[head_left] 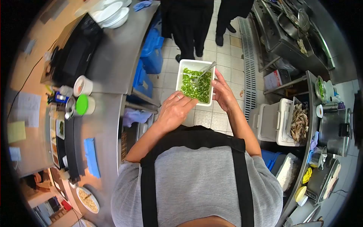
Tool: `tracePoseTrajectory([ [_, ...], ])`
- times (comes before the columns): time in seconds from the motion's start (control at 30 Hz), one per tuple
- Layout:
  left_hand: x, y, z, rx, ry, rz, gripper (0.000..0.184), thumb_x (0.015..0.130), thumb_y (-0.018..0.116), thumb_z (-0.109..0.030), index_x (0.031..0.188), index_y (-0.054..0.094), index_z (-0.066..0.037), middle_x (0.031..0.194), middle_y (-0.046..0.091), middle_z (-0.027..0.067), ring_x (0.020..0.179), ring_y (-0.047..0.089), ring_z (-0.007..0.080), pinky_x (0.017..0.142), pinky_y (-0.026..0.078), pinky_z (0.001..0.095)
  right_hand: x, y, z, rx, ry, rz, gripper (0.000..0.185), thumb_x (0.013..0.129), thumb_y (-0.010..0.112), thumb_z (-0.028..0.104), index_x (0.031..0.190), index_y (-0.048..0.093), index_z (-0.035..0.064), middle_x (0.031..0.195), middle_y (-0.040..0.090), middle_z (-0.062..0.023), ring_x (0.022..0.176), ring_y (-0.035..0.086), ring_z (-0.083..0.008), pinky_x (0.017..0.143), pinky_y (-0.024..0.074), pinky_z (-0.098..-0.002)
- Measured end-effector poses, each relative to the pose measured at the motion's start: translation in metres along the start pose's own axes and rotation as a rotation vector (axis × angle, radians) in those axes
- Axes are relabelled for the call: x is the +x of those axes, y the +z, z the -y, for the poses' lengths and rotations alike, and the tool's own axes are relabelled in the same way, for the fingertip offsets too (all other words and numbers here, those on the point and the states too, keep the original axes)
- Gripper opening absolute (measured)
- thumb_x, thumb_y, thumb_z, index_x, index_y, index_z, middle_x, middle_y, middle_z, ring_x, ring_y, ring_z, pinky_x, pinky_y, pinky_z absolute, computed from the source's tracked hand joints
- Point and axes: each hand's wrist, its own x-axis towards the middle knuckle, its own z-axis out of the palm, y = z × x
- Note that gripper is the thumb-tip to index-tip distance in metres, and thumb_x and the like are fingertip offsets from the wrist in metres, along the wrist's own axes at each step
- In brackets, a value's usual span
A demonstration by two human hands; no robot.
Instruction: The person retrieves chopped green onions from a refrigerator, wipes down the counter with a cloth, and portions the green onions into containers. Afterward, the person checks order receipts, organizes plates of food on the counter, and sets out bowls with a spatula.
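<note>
A white rectangular container [179, 77] full of chopped green onions [196, 89] is held out in front of my body, above the tiled floor. A metal spoon [206, 70] lies in it, its handle over the far right corner. My left hand [176, 110], with a ring on one finger, has its fingers closed over the near left corner of the rim. Along the right side, my right hand [224, 93] supports the container, thumb at the rim and the other fingers partly hidden behind the wall.
On the left runs a steel counter [109, 113] with a green-lidded tub [85, 104], a folded blue cloth [92, 157] and stacked white bowls [113, 15]. Blue bins [152, 49] stand below it. Two people in dark clothes [189, 22] stand ahead. White tubs [270, 121] are at right.
</note>
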Motion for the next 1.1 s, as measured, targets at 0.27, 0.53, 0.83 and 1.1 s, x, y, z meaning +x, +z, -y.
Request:
tracePoseTrajectory([
  [0.27, 0.12, 0.058, 0.063, -0.248, -0.128, -0.067, 0.037, 0.074, 0.066, -0.012, 0.109, 0.059, -0.004, 0.108, 0.057, 0.0121, 0.102, 0.053, 0.0301, 0.086, 0.044, 0.0356, 0.078, -0.108, 0.034, 0.053, -0.117, -0.252, 0.069, 0.085, 0.051, 0.024, 0.143, 0.015, 0.0139, 0.13, 0.039, -0.0143, 0.107, 0.051, -0.0246, 0.077, 0.0492, -0.0377],
  [0.53, 0.226, 0.124, 0.178, -1.296, -0.799, 0.155, 0.041, 0.093, 0.048, -0.027, 0.129, 0.044, -0.006, 0.124, 0.049, 0.0099, 0.109, 0.05, 0.0198, 0.088, 0.043, 0.034, 0.151, -0.197, 0.093, 0.102, -0.144, -0.275, 0.068, 0.082, 0.05, 0.019, 0.142, 0.02, 0.0108, 0.131, 0.042, -0.0099, 0.115, 0.046, -0.021, 0.09, 0.0427, -0.0361],
  [0.83, 0.381, 0.234, 0.207, -1.687, -0.756, 0.442, 0.073, 0.086, 0.053, -0.042, 0.142, 0.016, -0.012, 0.132, 0.04, 0.0107, 0.113, 0.047, 0.0204, 0.079, 0.05, 0.0348, 0.227, -0.29, 0.152, 0.008, -0.148, -0.273, 0.075, 0.082, 0.054, 0.028, 0.143, 0.016, 0.0075, 0.138, 0.032, -0.009, 0.116, 0.045, -0.0183, 0.084, 0.0418, -0.0232],
  [1.1, 0.448, 0.258, 0.248, -1.758, -0.925, -0.087, 0.058, 0.088, 0.049, -0.023, 0.138, 0.026, -0.006, 0.127, 0.047, 0.0115, 0.11, 0.052, 0.0203, 0.09, 0.045, 0.0326, 0.337, -0.354, 0.235, -0.221, 0.053, -0.076, 0.057, 0.09, 0.05, 0.036, 0.139, 0.031, 0.0133, 0.137, 0.036, -0.0086, 0.103, 0.051, -0.0151, 0.077, 0.0476, -0.0293],
])
